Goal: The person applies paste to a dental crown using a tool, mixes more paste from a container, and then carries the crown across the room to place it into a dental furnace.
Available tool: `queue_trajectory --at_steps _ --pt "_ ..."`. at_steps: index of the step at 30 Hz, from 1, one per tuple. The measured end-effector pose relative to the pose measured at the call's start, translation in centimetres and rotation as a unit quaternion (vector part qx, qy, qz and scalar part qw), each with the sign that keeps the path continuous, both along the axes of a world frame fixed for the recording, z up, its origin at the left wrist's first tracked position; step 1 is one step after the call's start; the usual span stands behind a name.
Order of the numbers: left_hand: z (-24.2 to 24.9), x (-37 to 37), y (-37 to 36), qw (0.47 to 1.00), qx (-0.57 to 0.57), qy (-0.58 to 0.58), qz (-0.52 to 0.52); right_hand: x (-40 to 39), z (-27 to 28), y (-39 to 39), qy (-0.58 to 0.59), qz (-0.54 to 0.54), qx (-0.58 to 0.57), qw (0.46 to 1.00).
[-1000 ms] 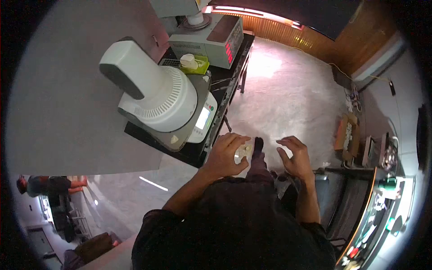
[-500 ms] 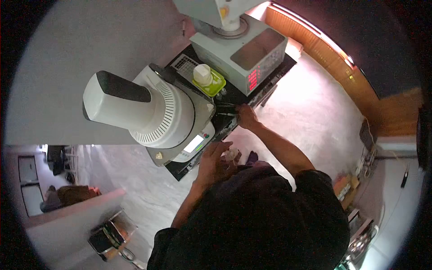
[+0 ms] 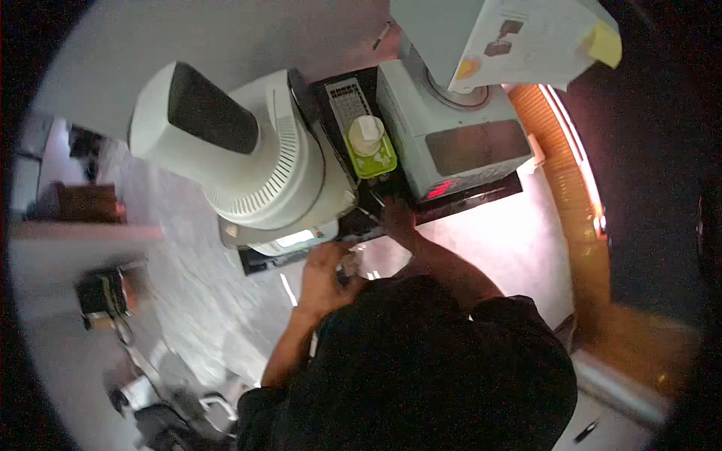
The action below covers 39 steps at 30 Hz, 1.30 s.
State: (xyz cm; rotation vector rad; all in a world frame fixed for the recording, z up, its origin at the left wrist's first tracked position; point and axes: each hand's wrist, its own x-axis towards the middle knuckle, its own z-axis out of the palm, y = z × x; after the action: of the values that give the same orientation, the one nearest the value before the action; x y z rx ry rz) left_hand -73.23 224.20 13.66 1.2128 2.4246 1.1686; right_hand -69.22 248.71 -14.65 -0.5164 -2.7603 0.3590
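My left hand (image 3: 325, 276) is closed around a small pale, lumpy thing (image 3: 350, 263), held in front of my body just off the table's front edge. Fingers cover much of it. My right hand (image 3: 398, 219) reaches over the black tabletop (image 3: 263, 262), dark and blurred, right beside thin, light-coloured tools (image 3: 369, 216). I cannot tell whether its fingers grip one of them. Behind that hand sits a green tray (image 3: 376, 164) with a round white container (image 3: 367, 135) in it. Left of it stands a white machine (image 3: 278, 180) with a rounded head and a lit display (image 3: 295, 238).
A grey box-shaped unit (image 3: 451, 124) with red lit digits stands at the right of the table. Above it hangs a housing (image 3: 526, 41) with a paper sheet. A white keyboard (image 3: 347, 103) lies behind the tray. At lower left is a dark chair-like object (image 3: 101, 301).
My view has turned, so the table and machines appear rotated clockwise. My left hand still holds the pale thing; my right hand stays by the thin tools.
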Motion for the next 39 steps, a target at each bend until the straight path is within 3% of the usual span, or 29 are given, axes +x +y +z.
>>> queue_trajectory --at_steps 3,4,7,9,10,12,13,14,16,18,21,24,27,34,39 --pt "0.4 1.9 2.6 0.996 -0.005 0.022 0.081 3.1 4.9 2.4 -0.020 0.078 -0.086 0.993" --pt "0.0 2.9 3.4 0.993 0.001 0.018 0.121 4.1 8.2 3.5 -0.095 0.095 -0.182 0.974" --pt "-1.3 6.1 6.7 0.973 0.027 0.000 0.230 8.3 16.1 8.5 -0.105 0.177 -0.300 0.931" --pt "-2.4 8.6 8.9 0.956 0.060 -0.024 0.286 9.6 23.4 12.2 -0.184 0.179 -0.365 0.895" --pt "-2.3 9.8 10.1 0.948 0.076 -0.036 0.306 11.0 23.1 15.2 -0.162 0.206 -0.386 0.884" --pt "-3.9 11.9 11.7 0.943 0.078 -0.034 0.321 11.9 26.6 19.1 -0.142 0.182 -0.343 0.910" --pt "-4.3 12.9 12.4 0.938 0.087 -0.043 0.333 11.9 28.4 20.7 -0.150 0.133 -0.395 0.896" --pt "-4.6 13.7 13.0 0.936 0.092 -0.044 0.336 11.9 28.0 23.3 -0.080 0.195 -0.278 0.937" --pt "-5.0 15.2 13.7 0.935 0.096 -0.044 0.338 10.7 30.1 25.2 -0.020 0.154 -0.351 0.924" --pt "-5.0 16.1 14.2 0.927 0.110 -0.059 0.354 9.1 32.4 25.8 0.029 0.086 -0.281 0.955" --pt "-5.5 17.0 14.3 0.924 0.114 -0.029 0.363 6.5 31.7 30.0 0.132 0.099 -0.170 0.972" --pt "-5.8 17.6 14.1 0.925 0.100 0.001 0.366 3.7 32.3 30.5 0.210 0.048 -0.152 0.965" --pt "-5.6 18.3 14.0 0.922 0.099 0.002 0.374 2.1 33.0 29.6 0.247 0.034 -0.219 0.943" --pt "-5.7 19.4 14.0 0.909 0.108 -0.009 0.402 -3.1 30.4 34.3 0.288 0.089 -0.047 0.952" --pt "-5.1 19.9 13.1 0.909 0.097 -0.005 0.405 -3.9 30.1 34.0 0.298 0.087 -0.084 0.947"
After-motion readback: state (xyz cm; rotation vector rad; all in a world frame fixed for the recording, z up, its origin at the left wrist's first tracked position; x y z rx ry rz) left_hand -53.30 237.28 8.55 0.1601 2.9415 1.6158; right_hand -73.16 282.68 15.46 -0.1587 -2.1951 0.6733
